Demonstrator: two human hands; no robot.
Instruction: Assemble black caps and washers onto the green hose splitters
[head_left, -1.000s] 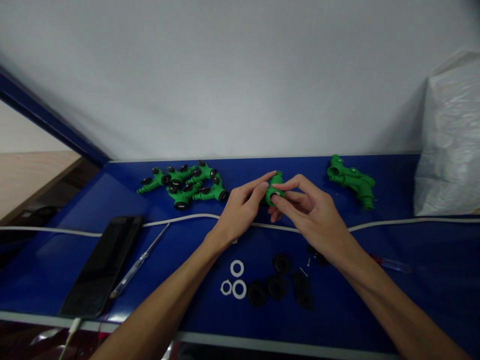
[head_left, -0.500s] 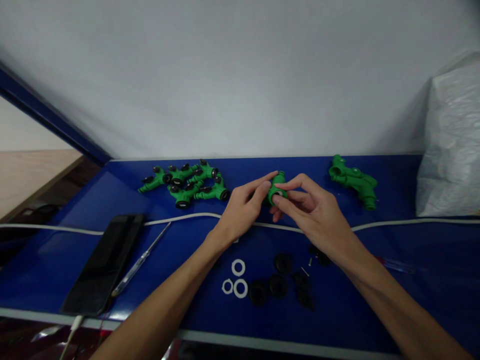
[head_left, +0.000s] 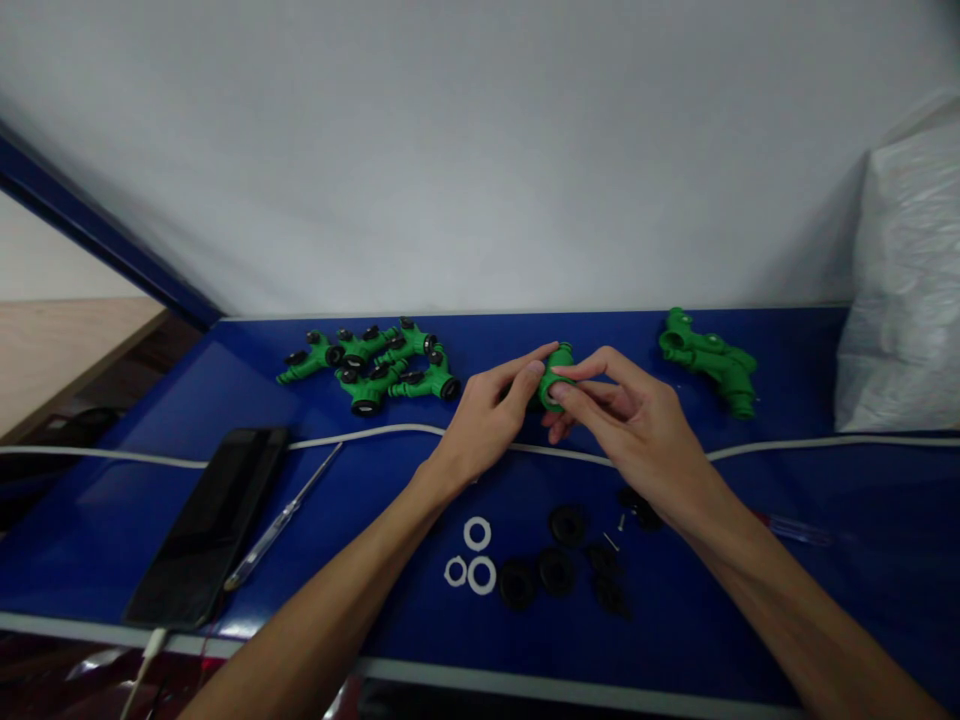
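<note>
Above the blue table, a green plastic hose connector (head_left: 559,362) is held between both hands. My left hand (head_left: 487,410) grips it from the left, thumb and forefinger along its side. My right hand (head_left: 630,405) pinches it from the right, the thumb pressed at its round opening and covering most of it. Below the hands lie three white rings (head_left: 481,575), several black round caps (head_left: 556,571) and two small metal screws (head_left: 611,541). Further black pieces (head_left: 609,592) lie beside the caps, too dark to make out.
Several green connectors with black knobs (head_left: 365,385) sit at the back left. Bare green connectors (head_left: 709,362) lie at the right, near a plastic bag (head_left: 904,290). A white cable (head_left: 390,431) crosses the table; a phone (head_left: 206,525) and screwdrivers (head_left: 281,520) lie about.
My right thumb has shifted slightly over the connector's opening, where a pale patch showed before. The connector has turned a little; both hands stay almost in place.
</note>
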